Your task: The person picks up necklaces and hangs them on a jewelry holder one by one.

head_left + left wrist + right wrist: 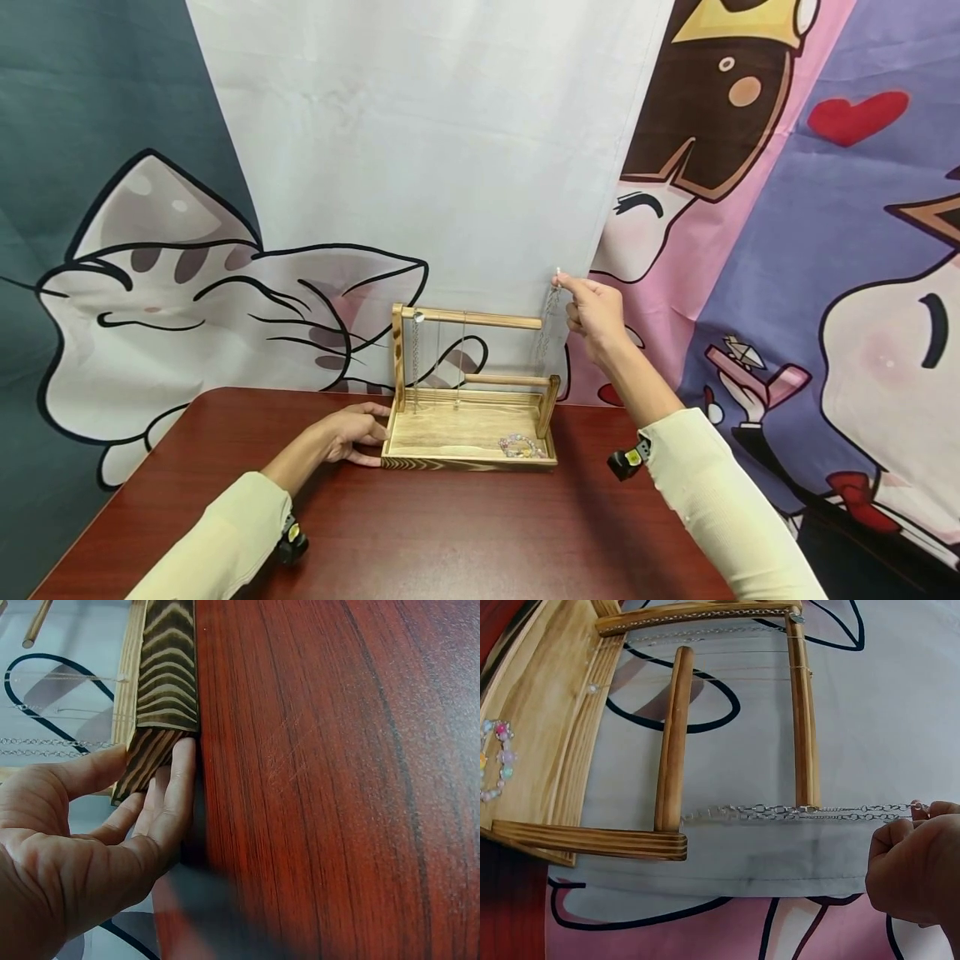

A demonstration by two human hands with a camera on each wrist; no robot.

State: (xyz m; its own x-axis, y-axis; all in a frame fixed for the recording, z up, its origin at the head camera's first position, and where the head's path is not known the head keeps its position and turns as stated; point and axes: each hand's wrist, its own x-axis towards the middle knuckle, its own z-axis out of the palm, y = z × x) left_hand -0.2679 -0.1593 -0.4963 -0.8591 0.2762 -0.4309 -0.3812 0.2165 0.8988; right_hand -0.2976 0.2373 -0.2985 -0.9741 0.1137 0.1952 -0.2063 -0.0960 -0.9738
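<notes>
A wooden jewelry stand (468,463) with a shallow tray base stands on the table. My left hand (351,433) holds the tray's left end, its digits spread over the end piece (154,754). Up at the right, my right hand (598,312) pinches the end of a silver chain necklace (772,813) between thumb and fingertips. The chain hangs down beside the free right end of the upper bar (487,318), with its lower part near the lower bar (506,380). Several thin necklaces (416,358) hang from the upper bar's left part.
A beaded bracelet (517,447) lies in the tray's right front corner. The lower bar is fixed to a short right post (550,407), the upper one to a tall left post (399,358). Behind the reddish table (480,533) hangs a cartoon-printed cloth (420,125).
</notes>
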